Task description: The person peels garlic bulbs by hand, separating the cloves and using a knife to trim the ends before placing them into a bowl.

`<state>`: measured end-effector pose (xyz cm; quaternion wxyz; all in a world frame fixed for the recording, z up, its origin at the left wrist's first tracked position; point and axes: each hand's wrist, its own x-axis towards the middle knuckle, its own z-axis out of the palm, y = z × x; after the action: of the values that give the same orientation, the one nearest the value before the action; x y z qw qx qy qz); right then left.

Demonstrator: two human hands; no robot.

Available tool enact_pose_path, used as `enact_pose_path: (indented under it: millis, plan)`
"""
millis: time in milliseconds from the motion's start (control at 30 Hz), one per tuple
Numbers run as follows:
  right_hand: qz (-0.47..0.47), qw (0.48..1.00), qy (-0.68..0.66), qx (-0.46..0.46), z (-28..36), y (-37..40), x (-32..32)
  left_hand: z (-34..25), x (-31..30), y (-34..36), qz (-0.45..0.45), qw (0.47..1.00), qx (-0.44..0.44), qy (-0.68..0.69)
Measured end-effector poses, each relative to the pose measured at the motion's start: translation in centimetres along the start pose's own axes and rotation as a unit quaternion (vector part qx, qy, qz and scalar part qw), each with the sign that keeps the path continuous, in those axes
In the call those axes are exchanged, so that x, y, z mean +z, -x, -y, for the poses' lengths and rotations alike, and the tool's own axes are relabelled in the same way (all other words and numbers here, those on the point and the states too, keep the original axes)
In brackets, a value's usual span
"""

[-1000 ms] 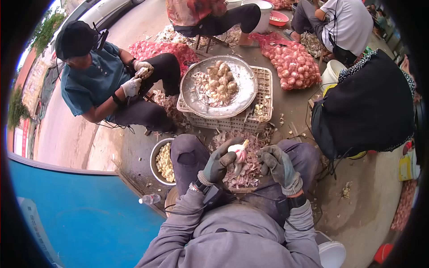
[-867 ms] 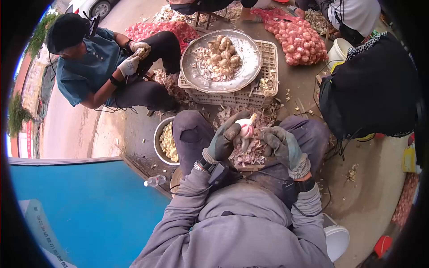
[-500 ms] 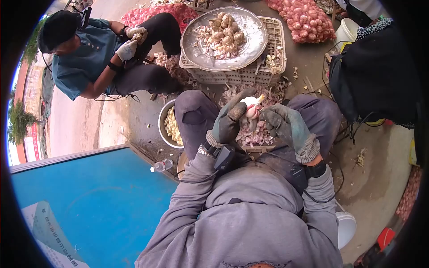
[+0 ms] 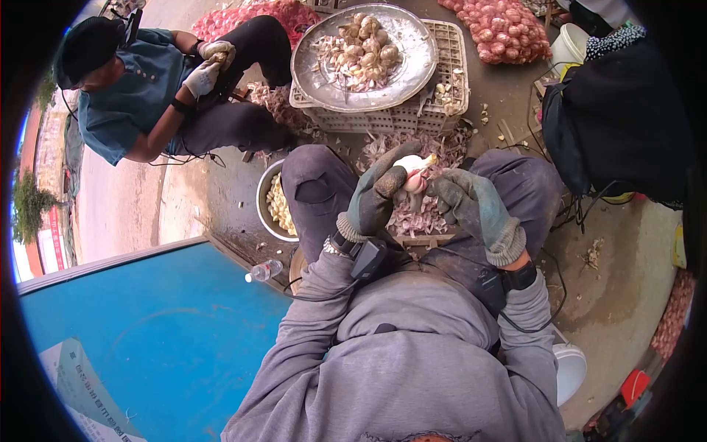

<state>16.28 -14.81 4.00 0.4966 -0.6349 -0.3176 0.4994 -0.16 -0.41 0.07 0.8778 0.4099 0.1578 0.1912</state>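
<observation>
- Apparently, the step in hand is looking like peeling or splitting the garlic; which of the two, I cannot tell.
- The garlic is sitting between the two gloved hands, above the skins, its stem end pointing away and to the right.
- The left hand is gripping it, thumb and fingers closed about its side.
- The right hand is hovering at the other side, fingers half curled; whether they are touching or pinching anything, I cannot tell.
- The next move seems to be calling for a firm left grip and careful right fingertips.
- Beside the left knee, a bowl is holding cloves.
</observation>
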Motion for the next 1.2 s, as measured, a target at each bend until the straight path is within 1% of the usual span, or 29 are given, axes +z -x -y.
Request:
enact_pose_path:
  millis: [33, 67, 100, 233, 300, 367, 433, 500, 533, 567, 633, 667, 700, 767, 800, 833, 867, 900, 967, 1000, 1033, 1067, 1100, 1133, 1167, 1200]
  plan:
    - [0.000, 1.000, 0.000, 0.000, -0.3, -0.1, -0.1, -0.1, 0.4, 0.0, 0.000, 1.000, 0.000, 0.000]
    - [0.016, 0.992, -0.117, 0.045, -0.8, -0.4, -0.3, 0.0, 0.9, -0.1, -0.021, 1.000, 0.005, -0.008]
    - [0.031, 0.968, -0.232, 0.090, -0.9, -0.5, -0.3, -0.2, 1.4, -0.1, -0.042, 0.999, 0.010, -0.016]
    - [0.031, 0.970, -0.216, 0.107, -0.2, -0.1, -0.2, 0.0, 0.3, 0.5, -0.007, 0.999, 0.013, -0.042]
    - [0.058, 0.989, -0.125, 0.062, -0.1, -0.1, -0.3, -0.1, 0.0, 0.3, -0.004, 0.988, 0.007, -0.151]
    - [0.070, 0.990, -0.114, 0.034, -0.3, -0.2, -0.3, 0.0, 0.7, 0.6, -0.029, 0.996, -0.026, -0.075]
    - [0.061, 0.994, -0.082, 0.030, -0.4, -0.2, -0.4, -0.1, 0.7, 0.5, -0.009, 0.996, -0.014, -0.088]
    - [0.042, 0.999, 0.005, -0.020, -0.6, -0.3, -0.3, -0.5, 0.8, 1.0, 0.010, 0.995, -0.058, -0.086]
    - [0.042, 0.998, 0.037, -0.020, -0.6, -0.4, -0.3, -0.3, 0.8, 0.9, 0.000, 0.992, -0.048, -0.113]
    - [0.041, 0.998, 0.039, -0.024, -0.6, -0.4, -0.4, -0.1, 0.7, 0.9, 0.006, 0.991, -0.044, -0.126]
    - [0.073, 0.996, 0.019, 0.043, -0.4, -0.5, -0.6, 0.1, 0.8, 0.8, 0.017, 0.991, -0.034, -0.125]
    - [0.069, 0.996, -0.001, 0.050, -0.2, -0.3, -0.5, 0.1, 0.9, 1.1, 0.008, 0.992, -0.059, -0.110]
    - [0.068, 0.997, 0.003, 0.046, -0.7, -0.3, -0.2, 0.1, 1.0, 1.1, 0.011, 0.992, -0.054, -0.110]
    - [0.053, 0.991, -0.125, -0.011, -2.0, -0.4, 0.2, 0.1, 1.3, 1.1, 0.007, 0.994, -0.062, -0.088]
    - [0.056, 0.992, -0.114, 0.024, -1.7, -0.3, -0.1, 0.2, 1.2, 1.0, 0.000, 0.993, -0.053, -0.110]
    - [0.053, 0.992, -0.115, 0.024, -1.4, -0.4, -0.2, 0.3, 1.1, 0.7, 0.003, 0.992, -0.054, -0.110]
    - [0.023, 0.998, 0.008, -0.061, -1.2, -0.4, 0.0, 0.5, 0.9, 0.6, -0.006, 0.991, -0.042, -0.124]
    - [-0.006, 0.981, 0.130, -0.140, -1.1, -0.3, 0.1, 0.6, 0.9, 0.7, -0.016, 0.990, -0.032, -0.136]
    - [-0.026, 0.977, 0.144, -0.154, -0.7, 0.1, 0.5, 0.7, 1.2, 0.9, -0.040, 0.993, -0.032, -0.106]
    - [-0.013, 0.971, 0.176, -0.159, -0.6, 0.1, 0.6, 0.9, 0.7, 0.7, -0.032, 0.988, -0.009, -0.153]
    - [-0.029, 0.956, 0.230, -0.180, -0.7, 0.2, 1.1, 1.8, 0.2, 0.6, -0.048, 0.992, -0.024, -0.111]
    - [-0.016, 0.941, 0.276, -0.193, -1.6, 0.2, 1.6, 1.4, 0.8, 0.5, -0.055, 0.988, 0.016, -0.143]
    - [0.004, 0.933, 0.318, -0.166, -1.8, 0.7, 2.2, 0.3, 1.3, 0.3, -0.051, 0.974, 0.033, -0.216]
    - [-0.003, 0.935, 0.310, -0.172, -2.9, 0.6, 2.7, 0.5, 1.6, 0.3, -0.066, 0.991, -0.006, -0.113]
    - [-0.010, 0.936, 0.303, -0.179, -4.0, 0.5, 3.1, 0.8, 1.2, 0.1, -0.076, 0.993, -0.005, -0.091]
    - [-0.008, 0.950, 0.284, -0.133, -4.2, 0.4, 3.2, 1.2, 0.9, 0.2, -0.078, 0.994, 0.000, -0.077]
